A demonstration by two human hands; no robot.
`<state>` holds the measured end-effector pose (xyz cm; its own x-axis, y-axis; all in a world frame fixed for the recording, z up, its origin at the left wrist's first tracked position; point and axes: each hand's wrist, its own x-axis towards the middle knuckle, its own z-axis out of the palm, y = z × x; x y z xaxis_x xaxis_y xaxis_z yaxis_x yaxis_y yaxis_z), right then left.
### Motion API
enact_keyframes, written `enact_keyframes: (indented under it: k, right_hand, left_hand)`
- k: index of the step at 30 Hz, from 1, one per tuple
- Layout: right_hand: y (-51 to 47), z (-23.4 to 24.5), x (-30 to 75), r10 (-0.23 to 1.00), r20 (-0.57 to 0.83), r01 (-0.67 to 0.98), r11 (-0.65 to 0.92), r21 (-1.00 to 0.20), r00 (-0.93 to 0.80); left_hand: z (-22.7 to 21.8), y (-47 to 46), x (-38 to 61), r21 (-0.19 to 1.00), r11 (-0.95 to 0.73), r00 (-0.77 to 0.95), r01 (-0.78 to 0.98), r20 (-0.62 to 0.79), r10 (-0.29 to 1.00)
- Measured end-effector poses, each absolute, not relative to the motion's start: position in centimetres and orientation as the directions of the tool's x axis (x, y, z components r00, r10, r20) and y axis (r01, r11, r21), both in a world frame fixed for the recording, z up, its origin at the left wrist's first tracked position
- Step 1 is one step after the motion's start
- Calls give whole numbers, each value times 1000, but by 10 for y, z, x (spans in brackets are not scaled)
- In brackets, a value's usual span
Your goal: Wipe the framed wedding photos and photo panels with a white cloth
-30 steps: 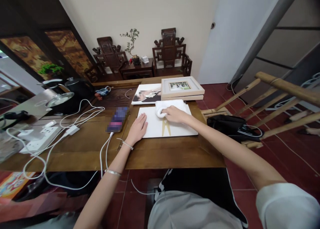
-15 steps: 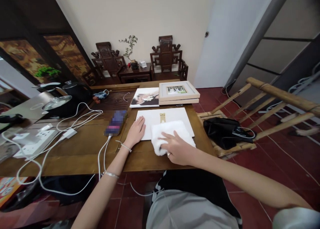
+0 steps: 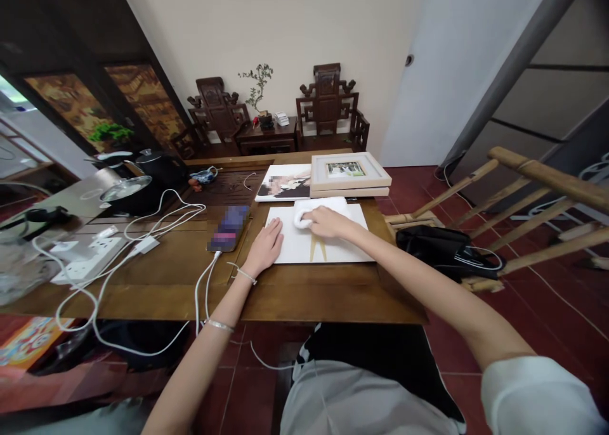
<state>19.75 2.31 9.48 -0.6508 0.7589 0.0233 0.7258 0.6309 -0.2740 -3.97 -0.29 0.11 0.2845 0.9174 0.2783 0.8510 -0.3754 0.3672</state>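
A white picture board (image 3: pixel 328 248) with a small yellow figure lies flat on the wooden table (image 3: pixel 295 289). My left hand (image 3: pixel 264 246) rests flat on the board's left edge, fingers stretched out. My right hand (image 3: pixel 325 221) presses a bunched white cloth (image 3: pixel 314 208) onto the far part of the board, fingers closed over it. Just beyond lie a light wooden photo frame (image 3: pixel 349 171) on a stack and a flat photo print (image 3: pixel 284 182).
A phone (image 3: pixel 229 228) on a white cable lies left of the board. Power strips (image 3: pixel 80 260) and tangled white cables fill the table's left side, with pots (image 3: pixel 128 191) behind. A black bag (image 3: pixel 440 248) sits on a bamboo chair at right.
My right hand slid the cloth from the board's near edge back up to its far edge. The left hand stayed on the board's left side.
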Motion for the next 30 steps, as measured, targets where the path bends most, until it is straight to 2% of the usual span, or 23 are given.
enact_keyframes:
  k: [5, 10, 17, 24, 30]
  right_hand:
    - [53, 99, 192, 766, 38, 735, 629, -252, -642]
    - [36, 89, 186, 792, 52, 769, 604, -211, -608]
    - [-42, 66, 182, 700, 62, 700, 713, -34, -711]
    - [-103, 62, 192, 617, 65, 614, 787, -52, -785]
    - [-71, 66, 188, 635, 60, 631, 772, -78, -770]
  left_hand:
    - [1, -3, -40, 372, -374, 279, 850, 283, 917]
    - [-1, -2, -41, 359, -387, 286, 849, 304, 909]
    - [-1, -1, -41, 358, -391, 289, 848, 307, 907]
    - [0, -3, -39, 346, -387, 280, 855, 320, 905]
    - [-3, -1, -40, 336, -390, 283, 857, 325, 902]
